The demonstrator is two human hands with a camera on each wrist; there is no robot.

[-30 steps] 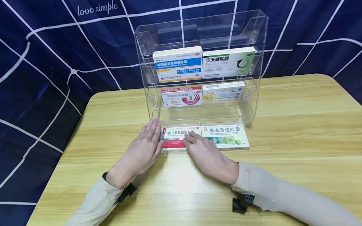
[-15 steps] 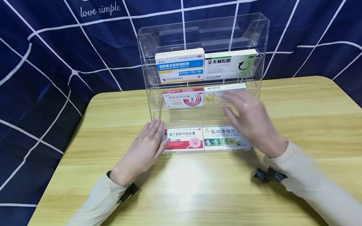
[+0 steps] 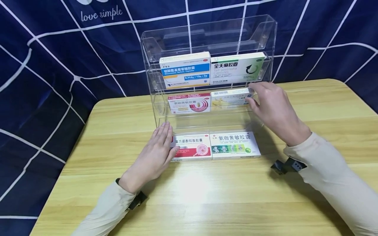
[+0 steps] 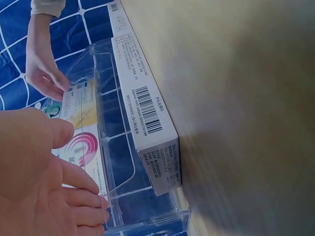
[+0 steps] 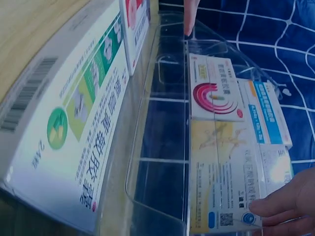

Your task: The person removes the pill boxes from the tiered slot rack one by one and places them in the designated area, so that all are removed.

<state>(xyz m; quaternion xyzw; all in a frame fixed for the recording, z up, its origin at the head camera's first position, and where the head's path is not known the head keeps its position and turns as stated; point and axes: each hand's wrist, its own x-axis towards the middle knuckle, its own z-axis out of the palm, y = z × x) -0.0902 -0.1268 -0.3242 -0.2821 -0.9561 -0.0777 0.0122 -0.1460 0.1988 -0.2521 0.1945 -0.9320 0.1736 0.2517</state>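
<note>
In the head view my right hand [image 3: 276, 106] pinches the right end of a white and yellow medicine box [image 3: 228, 99] in the middle tier of a clear acrylic rack [image 3: 206, 39]. The right wrist view has the thumb [image 5: 275, 201] on the front of that box, other fingers behind its end. My left hand [image 3: 152, 155], fingers straight, lies at the left edge of a red and white medicine box [image 3: 189, 152]. That box lies flat before the rack, beside a green and white medicine box [image 3: 236, 149]. The left hand partly covers its left end.
A pink and white box [image 3: 189, 105] shares the middle tier. Above stand a blue and white box [image 3: 186, 75] and a green-white capsule box [image 3: 236, 70]. The rack stands on a wooden table [image 3: 97, 131], with a dark blue curtain [image 3: 118, 59] behind.
My right hand has left the red and white box, moved up and right, and taken the end of the white and yellow box. My left hand has stayed nearly still.
</note>
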